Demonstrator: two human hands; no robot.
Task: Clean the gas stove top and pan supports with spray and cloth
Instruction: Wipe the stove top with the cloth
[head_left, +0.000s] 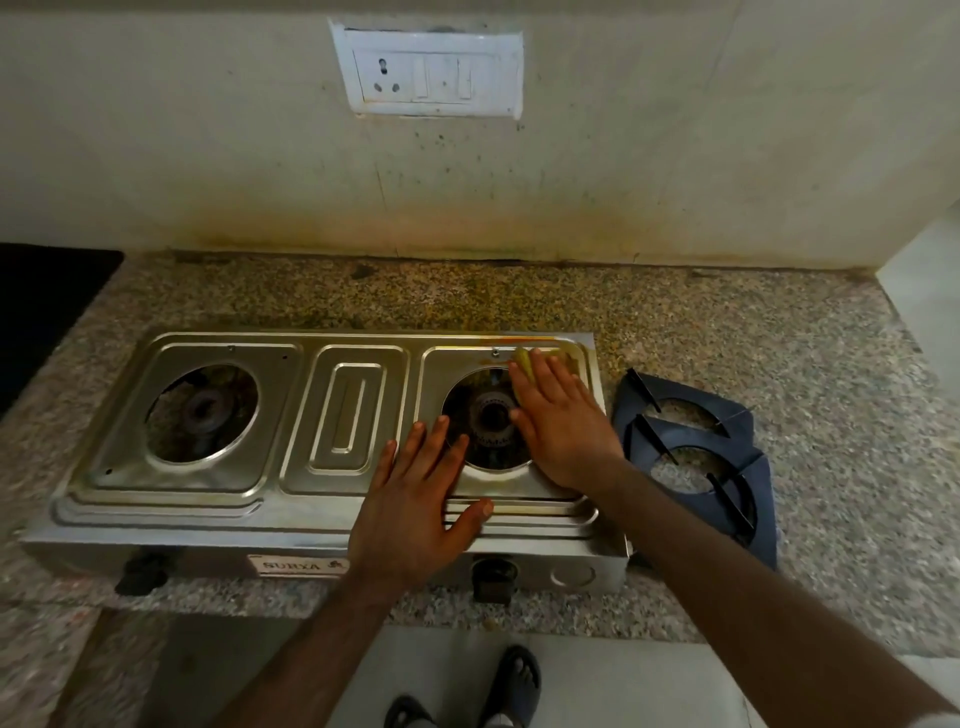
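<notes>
A: The speckled worktop carries the steel stove top. How should the wiping go?

B: The left hand, flat and holding nothing, steadies it; the right hand, fingers straight, presses the yellow cloth beside the right burner. Firm overlapping strokes would suit.

A: Obstacles?

B: The burner opening. The two pan supports lie just right, stacked; no spray shows.

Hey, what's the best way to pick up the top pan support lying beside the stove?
Take the upper pan support by its flat outer frame at the far right corner, coming from above and the right. That edge lies free on the counter; its near side overlaps the second support, and the thin prongs point inward.
</notes>
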